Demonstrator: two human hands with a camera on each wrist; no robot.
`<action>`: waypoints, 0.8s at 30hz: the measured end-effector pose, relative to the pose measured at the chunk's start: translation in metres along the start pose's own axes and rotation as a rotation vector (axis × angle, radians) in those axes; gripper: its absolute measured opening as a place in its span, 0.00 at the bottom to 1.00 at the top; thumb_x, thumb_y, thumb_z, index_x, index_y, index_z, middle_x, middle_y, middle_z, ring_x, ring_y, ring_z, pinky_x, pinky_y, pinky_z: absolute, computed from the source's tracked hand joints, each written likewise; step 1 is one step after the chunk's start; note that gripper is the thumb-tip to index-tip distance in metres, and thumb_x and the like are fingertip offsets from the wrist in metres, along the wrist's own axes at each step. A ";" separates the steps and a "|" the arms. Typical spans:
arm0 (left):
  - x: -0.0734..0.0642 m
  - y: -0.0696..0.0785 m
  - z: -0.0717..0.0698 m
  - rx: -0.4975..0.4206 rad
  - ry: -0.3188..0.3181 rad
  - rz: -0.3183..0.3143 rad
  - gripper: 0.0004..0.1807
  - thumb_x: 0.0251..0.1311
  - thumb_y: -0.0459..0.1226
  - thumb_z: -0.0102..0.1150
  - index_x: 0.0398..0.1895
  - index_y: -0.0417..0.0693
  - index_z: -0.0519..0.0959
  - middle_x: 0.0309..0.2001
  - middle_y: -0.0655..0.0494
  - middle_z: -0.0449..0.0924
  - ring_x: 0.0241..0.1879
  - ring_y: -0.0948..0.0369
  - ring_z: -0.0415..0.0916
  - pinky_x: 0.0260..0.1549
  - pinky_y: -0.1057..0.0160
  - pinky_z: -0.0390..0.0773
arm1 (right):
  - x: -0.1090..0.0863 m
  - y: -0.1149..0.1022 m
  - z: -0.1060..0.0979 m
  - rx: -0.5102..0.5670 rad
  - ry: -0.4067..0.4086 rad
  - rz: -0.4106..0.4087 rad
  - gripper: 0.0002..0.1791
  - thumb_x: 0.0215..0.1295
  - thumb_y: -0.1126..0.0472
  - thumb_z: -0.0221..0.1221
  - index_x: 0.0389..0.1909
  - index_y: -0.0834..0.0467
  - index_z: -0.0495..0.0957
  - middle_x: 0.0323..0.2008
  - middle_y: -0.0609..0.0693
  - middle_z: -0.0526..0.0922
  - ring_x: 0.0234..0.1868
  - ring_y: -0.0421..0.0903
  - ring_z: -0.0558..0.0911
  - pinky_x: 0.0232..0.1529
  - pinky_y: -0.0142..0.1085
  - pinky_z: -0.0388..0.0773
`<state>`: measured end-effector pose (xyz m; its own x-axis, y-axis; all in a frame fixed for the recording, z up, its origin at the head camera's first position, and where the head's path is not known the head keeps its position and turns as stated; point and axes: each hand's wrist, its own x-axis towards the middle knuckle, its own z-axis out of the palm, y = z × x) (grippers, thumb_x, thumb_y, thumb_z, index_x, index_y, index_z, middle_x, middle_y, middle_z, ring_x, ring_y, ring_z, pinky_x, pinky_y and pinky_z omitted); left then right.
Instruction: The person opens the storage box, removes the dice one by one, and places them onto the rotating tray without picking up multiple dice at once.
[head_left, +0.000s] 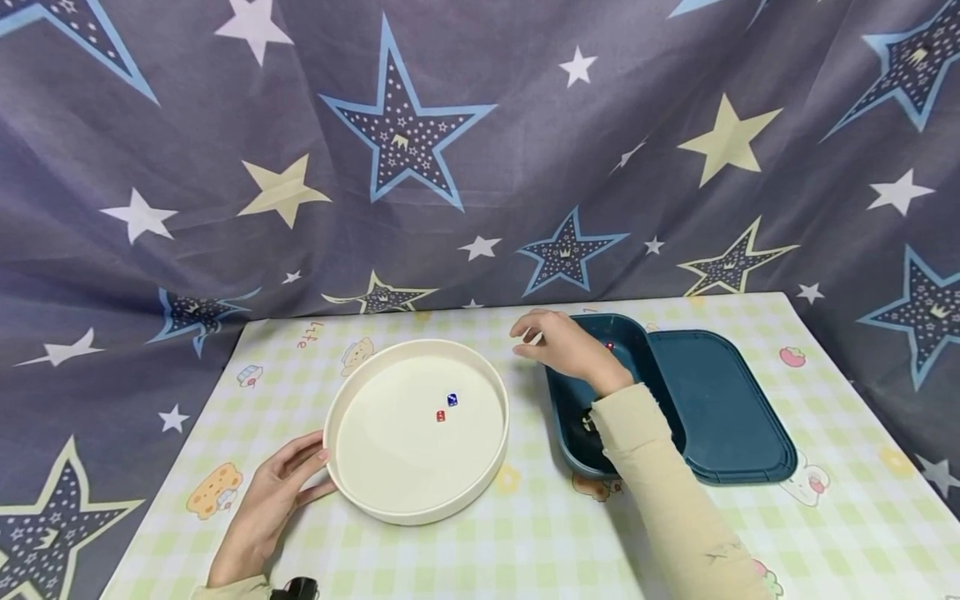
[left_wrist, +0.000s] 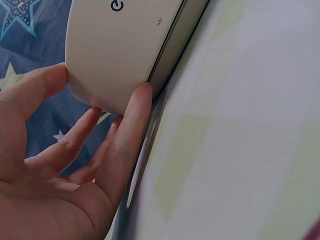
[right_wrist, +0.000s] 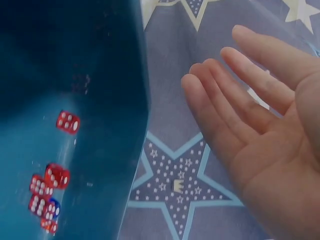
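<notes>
Cream tray [head_left: 390,458], left hand [head_left: 270,493] spread against it — a nudge could shift its dice [head_left: 441,416]; right of it, the relaxed, empty right hand [head_left: 573,346] could bump the box [head_left: 567,417].

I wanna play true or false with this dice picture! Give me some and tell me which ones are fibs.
1. A red die and a blue die lie in the tray. True.
2. The lid covers the dark box. False: it lies beside the box.
3. The person's left grip touches the tray. True.
4. The person's right grip holds a die. False: no die shows in it.
5. More red dice are in the box. True.
6. The tray is square. False: it is round.
</notes>
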<state>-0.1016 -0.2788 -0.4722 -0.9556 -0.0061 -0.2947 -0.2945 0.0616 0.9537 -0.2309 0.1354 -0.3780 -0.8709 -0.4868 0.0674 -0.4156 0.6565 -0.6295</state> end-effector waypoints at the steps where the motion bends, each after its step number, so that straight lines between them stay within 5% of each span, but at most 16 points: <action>1: 0.000 0.000 0.000 -0.002 0.001 -0.001 0.36 0.68 0.44 0.61 0.73 0.38 0.60 0.58 0.57 0.71 0.51 0.66 0.80 0.53 0.59 0.85 | -0.001 0.002 -0.002 -0.002 0.004 -0.002 0.14 0.69 0.61 0.62 0.53 0.62 0.81 0.51 0.58 0.82 0.49 0.52 0.82 0.50 0.43 0.86; 24: 0.000 0.001 0.000 -0.010 0.011 -0.010 0.36 0.68 0.45 0.61 0.73 0.39 0.60 0.60 0.53 0.71 0.51 0.67 0.80 0.53 0.58 0.85 | -0.011 0.038 -0.016 0.005 0.049 0.051 0.12 0.69 0.65 0.61 0.50 0.65 0.80 0.45 0.58 0.83 0.47 0.54 0.82 0.48 0.46 0.85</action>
<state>-0.1020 -0.2789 -0.4710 -0.9525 -0.0176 -0.3039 -0.3044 0.0519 0.9511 -0.2418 0.1748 -0.3902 -0.9027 -0.4239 0.0731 -0.3695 0.6769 -0.6366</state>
